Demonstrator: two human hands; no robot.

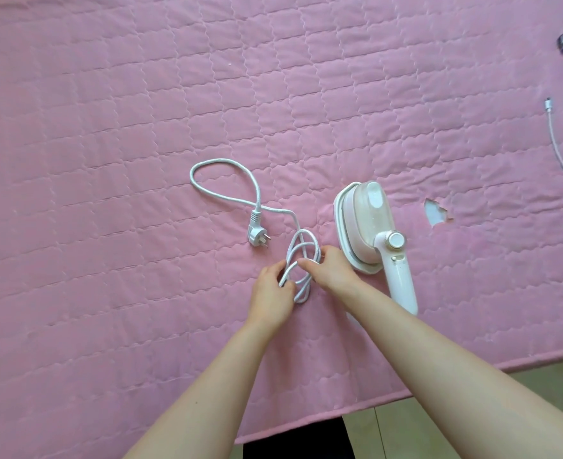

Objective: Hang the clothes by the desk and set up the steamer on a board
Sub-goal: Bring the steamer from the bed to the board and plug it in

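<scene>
Steamer (372, 233) lies flat on the pink quilted cover (107, 127), just to the right of both hands, with its long handle pointing back toward the person and its wide head pointing away. Its white cord (301, 263) is bunched in loops right between the hands, and from there it runs up and to the left in one big loop that ends at the plug (256, 234), which rests just left of the loops and past the fingers. The left hand (271, 293) is pinching the near part of the loops, and the right hand (331, 268) is curled over their top, so both hands are closed on the cord. The right hand is the nearer one to the steamer, almost touching its base. The far strands may be tangled, but they overlap too much to tell. Both arms reach straight out, wrists low, palms down.
</scene>
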